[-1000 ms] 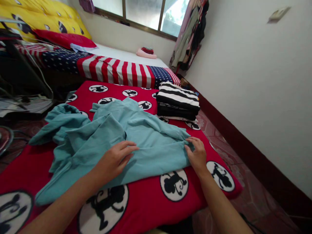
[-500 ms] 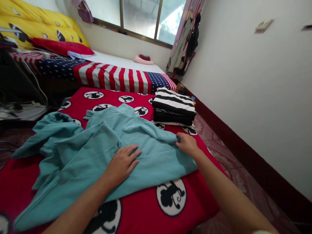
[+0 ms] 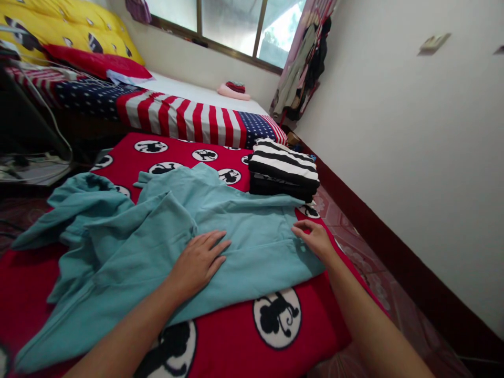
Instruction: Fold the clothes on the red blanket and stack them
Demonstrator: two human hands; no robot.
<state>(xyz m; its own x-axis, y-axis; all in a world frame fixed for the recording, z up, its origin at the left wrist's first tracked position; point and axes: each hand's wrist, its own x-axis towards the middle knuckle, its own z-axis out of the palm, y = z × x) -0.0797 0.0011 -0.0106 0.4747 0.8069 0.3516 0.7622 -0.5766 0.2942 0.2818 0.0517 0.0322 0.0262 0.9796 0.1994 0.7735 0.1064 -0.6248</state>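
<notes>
A teal garment (image 3: 244, 220) of soft cloth lies spread over the red blanket (image 3: 220, 346), smoother on the right and bunched in folds on the left. What kind of garment it is I cannot tell. Flat on its middle rests my left hand (image 3: 200, 260), fingers stretched out and slightly spread. At the garment's right end is my right hand (image 3: 315, 240), its fingers loosely bent and apart, with no cloth visible between them. Just beyond that end, a stack of folded clothes (image 3: 284, 165) has a black-and-white striped piece on top.
Behind the blanket stands a bed (image 3: 177, 118) with a stars-and-stripes cover, a red pillow (image 3: 96, 62) and a yellow quilt (image 3: 74, 26). Clothes hang by the window (image 3: 232, 26). A white wall (image 3: 405, 131) runs along the right, and cables (image 3: 59, 131) hang at the left.
My right hand has let go of the garment's upper edge and moved slightly right and down. That edge now lies flatter, reaching toward the stack. My left hand stays in place.
</notes>
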